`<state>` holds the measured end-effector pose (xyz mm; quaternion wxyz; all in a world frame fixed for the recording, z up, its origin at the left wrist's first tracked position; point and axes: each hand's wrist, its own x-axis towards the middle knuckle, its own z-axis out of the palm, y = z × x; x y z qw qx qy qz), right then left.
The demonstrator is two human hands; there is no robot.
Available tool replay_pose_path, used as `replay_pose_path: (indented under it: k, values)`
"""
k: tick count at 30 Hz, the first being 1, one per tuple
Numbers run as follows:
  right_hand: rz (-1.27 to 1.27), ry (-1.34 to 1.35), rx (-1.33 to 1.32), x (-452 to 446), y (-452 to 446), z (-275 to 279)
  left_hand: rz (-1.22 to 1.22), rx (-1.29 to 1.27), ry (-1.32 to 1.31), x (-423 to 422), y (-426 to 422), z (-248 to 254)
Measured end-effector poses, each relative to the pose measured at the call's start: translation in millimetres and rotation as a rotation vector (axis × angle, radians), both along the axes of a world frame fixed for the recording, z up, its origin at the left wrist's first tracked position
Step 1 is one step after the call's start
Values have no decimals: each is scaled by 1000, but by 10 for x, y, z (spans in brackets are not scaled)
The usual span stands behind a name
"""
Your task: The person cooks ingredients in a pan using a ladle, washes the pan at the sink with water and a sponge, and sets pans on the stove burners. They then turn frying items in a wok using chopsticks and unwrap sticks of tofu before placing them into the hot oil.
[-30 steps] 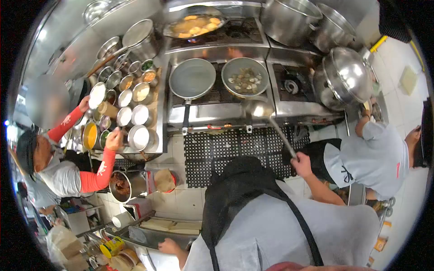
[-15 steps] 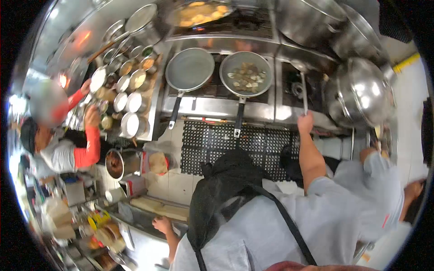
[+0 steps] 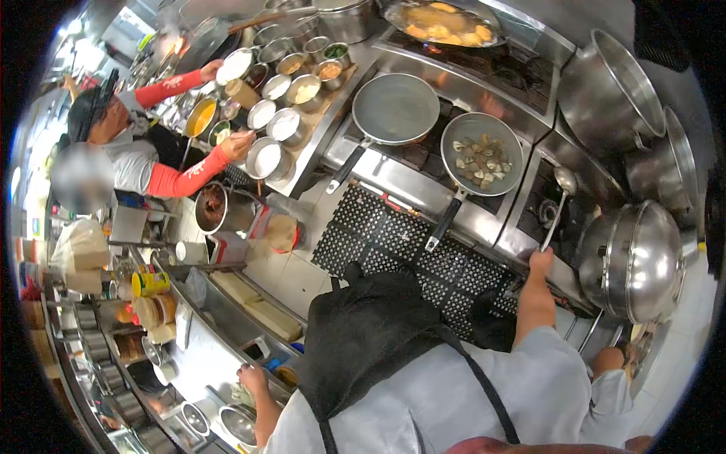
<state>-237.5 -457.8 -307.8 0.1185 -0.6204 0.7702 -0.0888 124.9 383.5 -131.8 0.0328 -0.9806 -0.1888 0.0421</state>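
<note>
My right hand (image 3: 541, 259) is closed round the handle end of a long metal ladle (image 3: 560, 204), whose bowl rests over the right burner. Left of it, a grey pan (image 3: 479, 141) holds several clams, its black handle pointing down towards me. Another grey pan (image 3: 395, 108) beside it looks bare inside. At the lower left, my left hand (image 3: 252, 376) hangs near the steel counter edge (image 3: 208, 333), fingers curled; whether it holds anything is too small to tell.
A co-worker with red sleeves (image 3: 198, 175) reaches over metal containers (image 3: 268, 159) at the left. Large pots (image 3: 611, 83) and a domed steel vessel (image 3: 631, 261) stand at the right. Food fries in an oil pan (image 3: 442, 24) behind. Another person is at the lower right.
The view has turned, shifting the stove rightwards. The ladle has moved from near the clam pan to the right burner. My left hand has moved along the counter.
</note>
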Motion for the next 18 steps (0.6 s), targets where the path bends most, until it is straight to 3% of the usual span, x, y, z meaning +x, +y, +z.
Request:
replay_pose_path:
  k: [1,2,3,5,6,7,8,9,11,12,13,15,17,18]
  values:
    - [12,13,63,-11,-41,71,24,-40,-14,28,-11,-7]
    - [-46,-13,-36,-147,-184,-183,49,-79,-28,81,-27,-40]
    - [-58,62,-94,-181,-231,-88,79,-117,-42,138,-56,-60]
    - [-78,151,-242,-62,-247,394,138,-154,-17,265,-256,-9]
    - [10,199,-532,-34,-310,466,41,-259,-67,314,-23,-247]
    - [44,110,-564,184,-210,939,151,-479,-185,342,-57,-292]
    - [161,206,-516,549,-15,1607,196,-343,-196,380,66,-469]
    - [277,179,-792,528,-264,1557,250,-493,-220,450,151,-556]
    - [371,62,-983,1065,-112,2235,407,-536,-278,619,333,-697]
    - [367,-21,-929,1375,26,2564,380,-515,-339,711,429,-760]
    - [449,-60,-1147,1488,-148,2582,488,-480,-414,844,307,-562]
    - [465,-114,-1196,2136,260,3044,584,-411,-485,1120,440,-453]
    - [661,-496,-1071,2929,963,3568,512,-336,-582,1415,733,-361]
    - [766,-554,-1040,3202,1060,3592,442,-251,-578,1604,925,-313]
